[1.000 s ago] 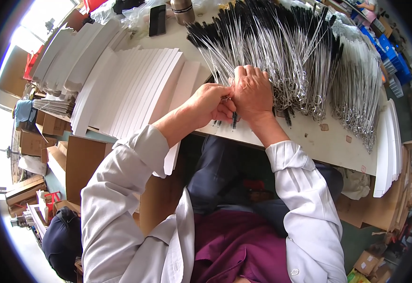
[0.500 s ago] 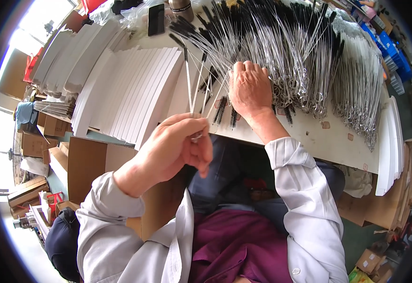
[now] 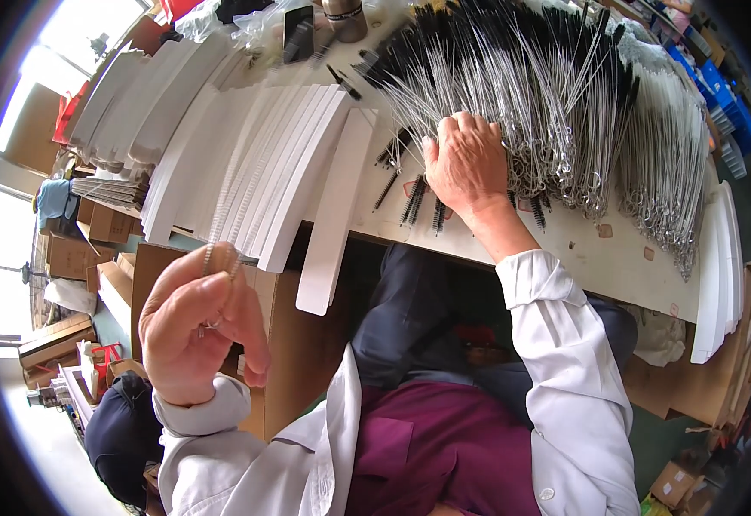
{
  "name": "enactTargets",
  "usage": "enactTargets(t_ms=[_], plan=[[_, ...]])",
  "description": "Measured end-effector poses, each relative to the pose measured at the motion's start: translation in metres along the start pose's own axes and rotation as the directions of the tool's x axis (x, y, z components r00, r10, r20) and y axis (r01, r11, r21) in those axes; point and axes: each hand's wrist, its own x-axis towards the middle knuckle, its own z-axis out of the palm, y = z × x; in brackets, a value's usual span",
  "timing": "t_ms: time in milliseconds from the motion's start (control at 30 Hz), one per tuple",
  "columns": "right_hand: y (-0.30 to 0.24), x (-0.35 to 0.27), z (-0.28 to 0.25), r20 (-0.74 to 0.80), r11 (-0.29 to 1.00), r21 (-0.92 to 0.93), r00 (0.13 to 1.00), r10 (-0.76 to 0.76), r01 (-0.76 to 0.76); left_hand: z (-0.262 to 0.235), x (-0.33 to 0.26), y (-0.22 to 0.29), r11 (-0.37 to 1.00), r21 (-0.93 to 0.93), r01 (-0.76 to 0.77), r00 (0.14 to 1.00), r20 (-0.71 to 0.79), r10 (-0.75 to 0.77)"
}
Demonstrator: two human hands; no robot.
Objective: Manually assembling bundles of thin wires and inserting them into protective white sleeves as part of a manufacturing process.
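My left hand [image 3: 199,322] is raised near the left table edge, fingers pinched on a few thin wire brushes. Their twisted silver stems [image 3: 223,193] rise over the white cartons and blur toward the far end. A small metal loop shows below the fingers. At the near left side of a large heap of wire brushes [image 3: 513,103] rests my right hand [image 3: 470,163], fingers curled down among the stems; its fingertips are hidden. The heap has black bristles at the far end and wire loops at the near end. Short black bristle tips [image 3: 414,202] stick out beside the right hand.
White flat cartons [image 3: 246,172] stand in a row at left, with one carton [image 3: 337,215] apart, overhanging the table edge. A phone [image 3: 298,34] and a metal flask [image 3: 345,19] lie behind. More wire bundles [image 3: 663,163] and white cartons [image 3: 717,267] are at right.
My left hand has moved left and down, carrying the wire brushes away from the heap and over the cartons. My right hand stays at the heap. The view has shifted slightly.
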Motion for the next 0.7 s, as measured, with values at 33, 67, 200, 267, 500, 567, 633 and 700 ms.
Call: enactTargets(t_ms=[33, 67, 200, 267, 500, 567, 633, 700], plan=[[-0.001, 0.000, -0.002, 0.029, 1.000, 0.024, 1.000, -0.005, 0.004, -0.003, -0.001, 0.003, 0.994, -0.097, 0.055, 0.996, -0.061, -0.061], [-0.001, 0.000, -0.004, 0.057, 0.999, 0.047, 0.998, -0.009, 0.007, -0.008, 0.000, 0.000, 0.995, -0.096, 0.041, 0.999, -0.018, -0.043], [-0.004, -0.003, 0.009, -0.078, 0.961, 0.072, 0.962, -0.260, 0.265, -0.006, 0.013, -0.013, 1.000, -0.002, 0.016, 1.000, -0.024, -0.016], [-0.017, -0.004, 0.013, -0.085, 0.926, 0.081, 0.928, -0.362, 0.369, -0.003, 0.021, -0.022, 1.000, -0.024, 0.018, 1.000, -0.023, -0.019], [-0.015, -0.013, 0.008, 0.077, 0.931, 0.043, 0.928, -0.364, 0.362, 0.007, 0.039, -0.052, 0.990, -0.075, 0.121, 0.986, 0.126, -0.111], [-0.022, -0.019, -0.018, -0.115, 0.870, 0.384, 0.951, -0.286, 0.308, 0.012, 0.038, -0.066, 0.986, -0.057, 0.159, 0.979, 0.137, -0.150], [-0.019, -0.034, -0.037, -0.022, 0.620, 0.776, 0.987, -0.158, 0.117, 0.021, 0.040, -0.075, 0.982, -0.060, 0.180, 0.967, 0.194, -0.165], [-0.009, -0.046, -0.069, 0.372, -0.127, 0.905, 0.900, -0.226, -0.406, 0.031, 0.045, -0.083, 0.973, -0.012, 0.231, 0.939, 0.263, -0.220]])
